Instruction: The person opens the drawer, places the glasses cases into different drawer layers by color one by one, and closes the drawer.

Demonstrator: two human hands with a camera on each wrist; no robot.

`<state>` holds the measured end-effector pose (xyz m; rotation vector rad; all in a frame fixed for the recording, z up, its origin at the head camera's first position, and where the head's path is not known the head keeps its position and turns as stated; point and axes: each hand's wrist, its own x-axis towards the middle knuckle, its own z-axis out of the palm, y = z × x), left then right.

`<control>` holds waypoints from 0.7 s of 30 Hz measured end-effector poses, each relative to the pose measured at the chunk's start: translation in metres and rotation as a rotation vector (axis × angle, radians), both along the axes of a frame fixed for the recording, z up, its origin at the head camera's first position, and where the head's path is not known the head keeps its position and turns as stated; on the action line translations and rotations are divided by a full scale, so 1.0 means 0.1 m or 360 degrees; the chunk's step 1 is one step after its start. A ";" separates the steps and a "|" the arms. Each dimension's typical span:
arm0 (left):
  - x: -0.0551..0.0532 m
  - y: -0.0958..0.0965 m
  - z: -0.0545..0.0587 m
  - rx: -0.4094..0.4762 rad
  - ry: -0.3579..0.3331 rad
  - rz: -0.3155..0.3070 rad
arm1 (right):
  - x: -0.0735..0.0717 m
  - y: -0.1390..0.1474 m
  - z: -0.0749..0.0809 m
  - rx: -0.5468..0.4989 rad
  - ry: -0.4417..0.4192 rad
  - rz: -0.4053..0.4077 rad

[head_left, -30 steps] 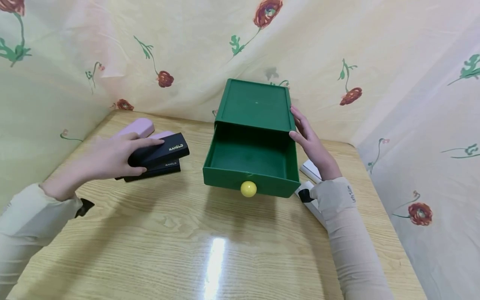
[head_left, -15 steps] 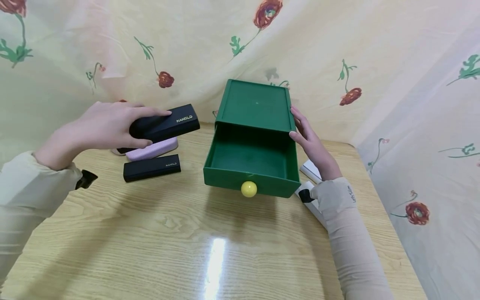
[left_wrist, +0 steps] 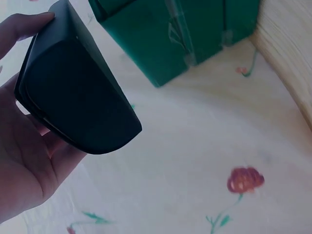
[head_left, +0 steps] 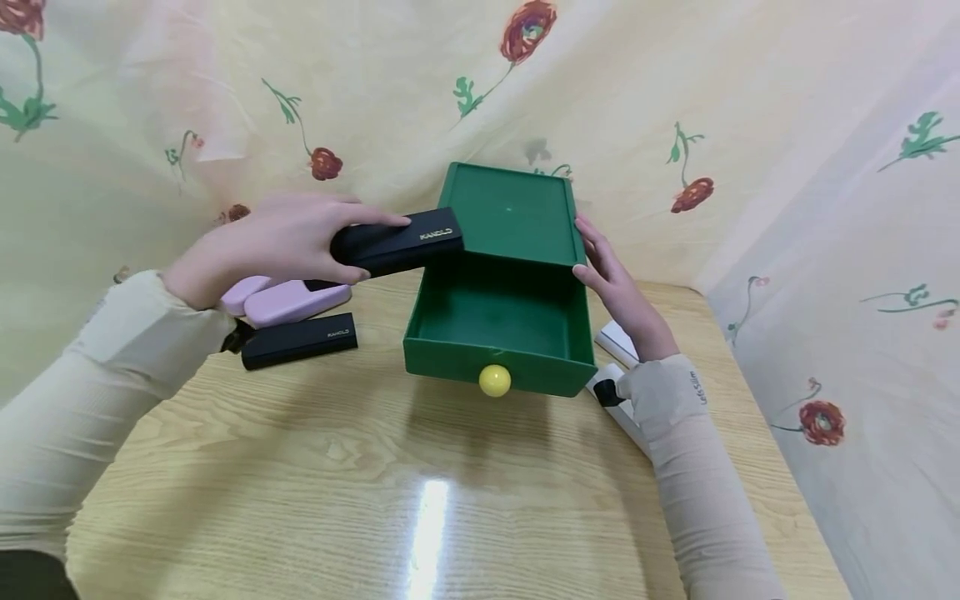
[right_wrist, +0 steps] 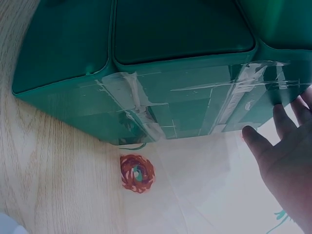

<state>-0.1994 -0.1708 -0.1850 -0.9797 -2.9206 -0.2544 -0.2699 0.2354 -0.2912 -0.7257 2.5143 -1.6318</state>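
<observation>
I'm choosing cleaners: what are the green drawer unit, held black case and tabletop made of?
Green drawer unit: likely plastic, softly shiny; smooth, thin walls.
Black case: perhaps leatherette or plastic, dull; smooth surface leaves it open.
Tabletop: wood or laminate, glossy; visible grain, bright reflection.

"KANOLD" on held case (head_left: 397,247), tabletop case (head_left: 296,342); "Lets Slim" on right sleeve (head_left: 663,392).
</observation>
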 end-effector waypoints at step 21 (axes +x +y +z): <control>-0.10 0.70 0.11 -0.0075 0.0022 -0.0230 | 0.00 0.00 0.00 0.0002 -0.0019 -0.0032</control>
